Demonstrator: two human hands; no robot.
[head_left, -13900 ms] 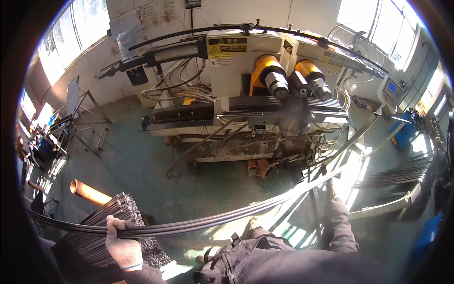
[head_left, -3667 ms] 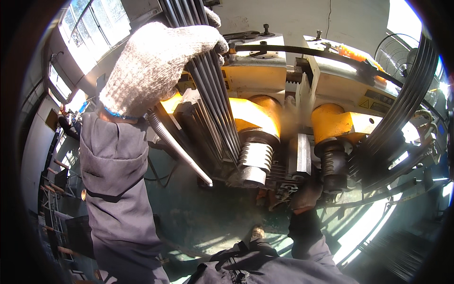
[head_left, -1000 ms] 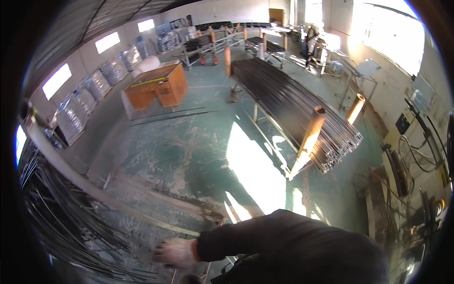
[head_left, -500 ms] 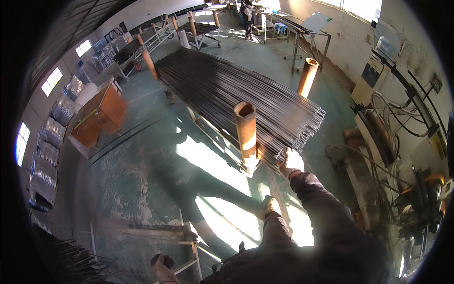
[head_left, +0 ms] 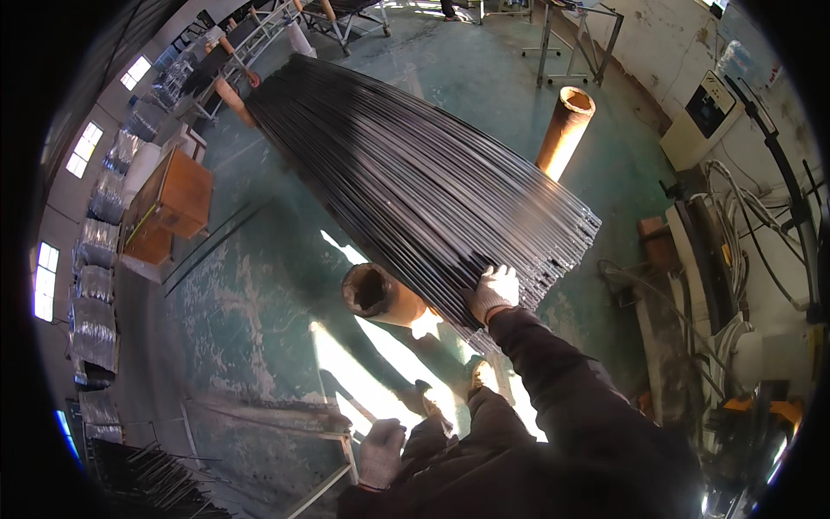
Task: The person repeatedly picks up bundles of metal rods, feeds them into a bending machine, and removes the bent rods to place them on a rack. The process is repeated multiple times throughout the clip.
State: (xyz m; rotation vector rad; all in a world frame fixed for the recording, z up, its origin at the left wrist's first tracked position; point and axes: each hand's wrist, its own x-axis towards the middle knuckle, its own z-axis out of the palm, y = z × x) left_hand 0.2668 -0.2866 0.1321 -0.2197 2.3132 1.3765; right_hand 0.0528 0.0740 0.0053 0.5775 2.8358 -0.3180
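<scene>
A long stack of dark, thin metal bars (head_left: 406,164) runs from the far left toward me, its uneven ends at the near right. My right hand (head_left: 497,290), in a pale knitted glove, is closed over bars on the near side of the stack, just short of the ends. The fingertips are partly hidden against the bars. Low in the picture, my left hand (head_left: 381,454), gloved too, hangs with curled fingers beside a light metal frame (head_left: 348,454). Nothing shows in it.
Rusty upright tubes flank the bars: a near tube (head_left: 385,297) and a right tube (head_left: 565,134). Machinery with hoses (head_left: 735,225) lines the right wall. A brown wooden cabinet (head_left: 183,192) stands left, and a bundle of thin rods (head_left: 151,484) lies lower left.
My right hand has shifted from the bar ends slightly left, onto the bars' near side. My left hand has come up and right. The view has moved closer to the stack.
</scene>
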